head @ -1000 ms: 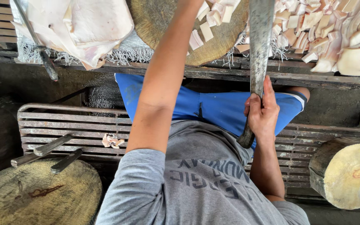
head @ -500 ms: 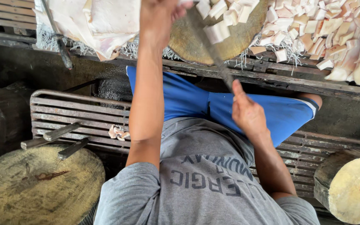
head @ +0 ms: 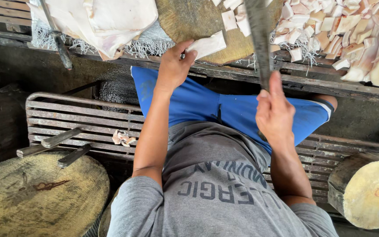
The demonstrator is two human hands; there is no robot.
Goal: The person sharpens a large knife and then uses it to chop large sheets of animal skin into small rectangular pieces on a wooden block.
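My left hand (head: 174,66) pinches a pale, flat strip of fatty meat (head: 211,44) at the near edge of a round wooden chopping block (head: 194,19). My right hand (head: 275,112) is wrapped around the handle of a long grey cleaver (head: 257,30). Its blade stands upright over the right part of the block, a short way right of the strip. A few cut pale pieces lie on the block beside the blade. I sit in blue shorts and a grey shirt, knees under the slatted bench that carries the block.
A heap of cut pale chunks (head: 352,30) lies at the far right, and a large pale slab (head: 97,19) at the far left. A metal rack (head: 66,116) holds two knives (head: 55,142). Wooden stumps stand at lower left (head: 36,197) and lower right (head: 369,193).
My left hand has drawn back from far over the block to its near edge, now holding a strip. The cleaver swung from a tilt across the block back to upright.
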